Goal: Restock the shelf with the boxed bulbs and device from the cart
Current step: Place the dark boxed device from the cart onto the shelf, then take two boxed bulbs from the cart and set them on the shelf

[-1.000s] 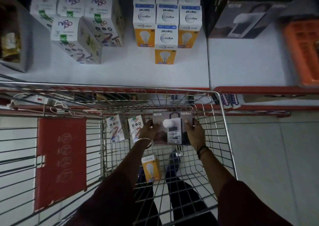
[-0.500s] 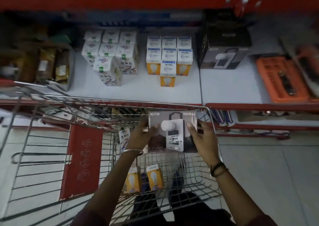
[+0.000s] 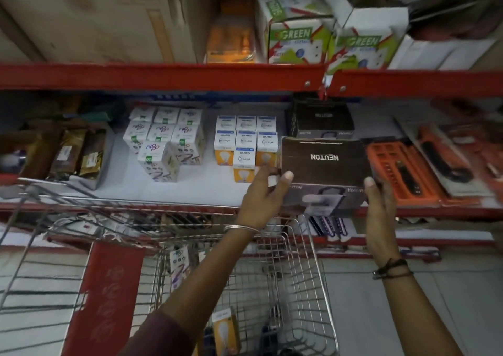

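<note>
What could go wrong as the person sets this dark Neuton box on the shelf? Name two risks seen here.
1. The Neuton box is pinched only at its sides by the left hand and right hand, so it might slip.
2. The stacked bulb boxes stand close beside its left edge; a sideways nudge could topple them. The orange tool case crowds the other side.

White shelf (image 3: 206,189) with red front edge. Standing on it, well left of the left-hand fingers (image 3: 285,177): brown packets (image 3: 70,154) in a tray, then white bulb boxes (image 3: 166,140). Touching or just behind those fingers: orange-and-white bulb boxes (image 3: 246,142). Beyond both hands' fingertips, at the back: a dark Neuton box (image 3: 322,123). Just right of the right-hand fingers (image 3: 370,182): an orange tool pack (image 3: 400,170), lying flat.
</note>
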